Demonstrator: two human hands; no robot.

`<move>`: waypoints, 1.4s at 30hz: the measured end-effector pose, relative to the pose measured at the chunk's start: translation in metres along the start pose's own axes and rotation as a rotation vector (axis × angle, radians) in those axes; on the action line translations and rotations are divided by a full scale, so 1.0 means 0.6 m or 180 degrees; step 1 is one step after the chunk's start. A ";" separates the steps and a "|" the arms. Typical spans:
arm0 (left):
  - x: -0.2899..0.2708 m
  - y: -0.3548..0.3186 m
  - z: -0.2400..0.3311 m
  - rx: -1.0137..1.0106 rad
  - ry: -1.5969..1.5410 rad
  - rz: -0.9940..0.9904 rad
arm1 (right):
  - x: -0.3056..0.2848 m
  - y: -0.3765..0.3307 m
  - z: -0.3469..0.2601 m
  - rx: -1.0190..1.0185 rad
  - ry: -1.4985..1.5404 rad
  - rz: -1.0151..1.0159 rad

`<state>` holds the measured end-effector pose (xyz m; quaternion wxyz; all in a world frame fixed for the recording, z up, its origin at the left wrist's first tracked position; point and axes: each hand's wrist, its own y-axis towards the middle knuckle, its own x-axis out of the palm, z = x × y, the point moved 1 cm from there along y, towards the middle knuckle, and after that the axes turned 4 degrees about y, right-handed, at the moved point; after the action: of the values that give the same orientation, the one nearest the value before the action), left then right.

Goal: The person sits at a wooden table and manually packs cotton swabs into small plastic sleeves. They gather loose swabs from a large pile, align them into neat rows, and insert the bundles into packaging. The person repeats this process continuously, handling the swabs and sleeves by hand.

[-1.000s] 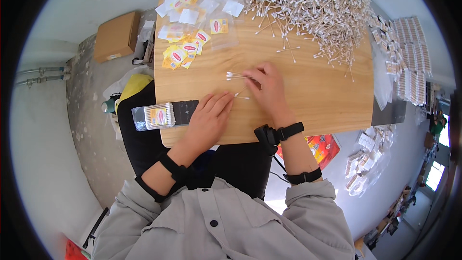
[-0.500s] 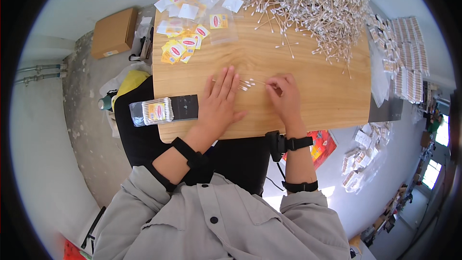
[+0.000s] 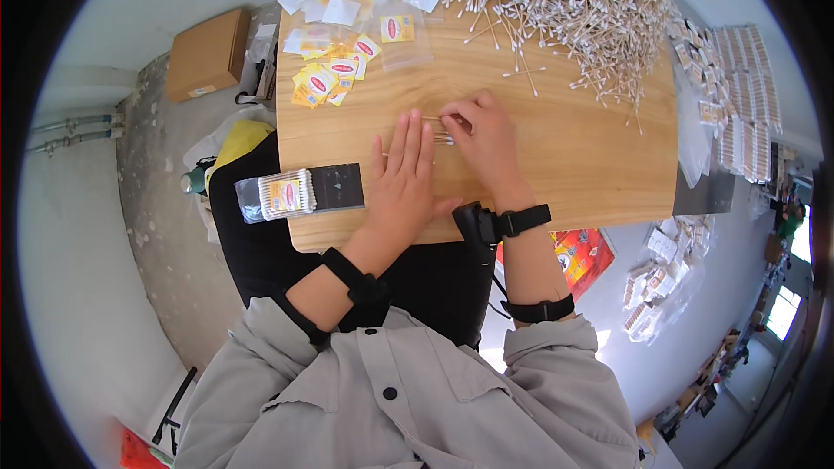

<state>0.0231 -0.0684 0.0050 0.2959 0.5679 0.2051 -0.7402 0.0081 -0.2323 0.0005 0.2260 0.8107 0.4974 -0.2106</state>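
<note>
My left hand (image 3: 401,182) lies flat on the wooden table (image 3: 591,174), fingers stretched out, over a few cotton swabs (image 3: 445,139). Their white tips stick out beside its fingers; the rest is hidden under the hand. Close against those fingertips, my right hand (image 3: 486,139) pinches a thin cotton swab, mostly covered by the fingers. At the back right spreads a big heap of loose cotton swabs (image 3: 565,9). Left of my left hand, a clear packet of cotton swabs (image 3: 288,194) with a yellow label rests at the table's edge on a dark strip (image 3: 339,187).
Yellow labels (image 3: 320,82) and clear plastic bags (image 3: 408,50) lie at the back left of the table. Bundled swab packs (image 3: 747,95) are stacked beyond the right edge, with more packs (image 3: 656,274) below. A cardboard box (image 3: 208,54) stands on the floor at left.
My right hand has moved left and slightly away from me, bringing a swab up to my left hand's fingertips. My left hand stays flat in nearly the same place.
</note>
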 end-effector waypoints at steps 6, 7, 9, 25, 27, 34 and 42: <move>0.001 0.006 -0.013 0.0104 0.0024 -0.0046 | -0.012 -0.024 0.007 0.0082 0.0599 0.0243; -0.001 0.011 -0.015 0.0120 0.0052 -0.0046 | -0.015 -0.027 0.008 -0.0024 0.0489 0.0195; -0.001 0.015 -0.015 0.0135 0.0081 -0.0039 | -0.013 -0.026 0.009 0.0067 0.0429 0.0120; 0.009 0.007 -0.019 0.0147 0.0065 -0.0008 | -0.002 -0.013 0.001 0.0175 0.0148 0.0169; 0.009 0.005 -0.019 0.0145 0.0042 0.0013 | -0.004 -0.014 0.002 0.0186 0.0074 0.0087; -0.020 0.002 -0.032 -0.0005 -0.0295 0.0042 | 0.009 -0.044 0.014 0.0683 0.2015 0.1195; 0.017 -0.008 -0.020 -0.0300 -0.0554 0.0252 | 0.072 -0.055 0.007 0.0770 0.2865 0.1057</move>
<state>0.0268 -0.0595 -0.0082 0.3679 0.4946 0.1906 -0.7640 -0.0045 -0.1909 -0.0325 -0.0765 0.9099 0.3817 0.1431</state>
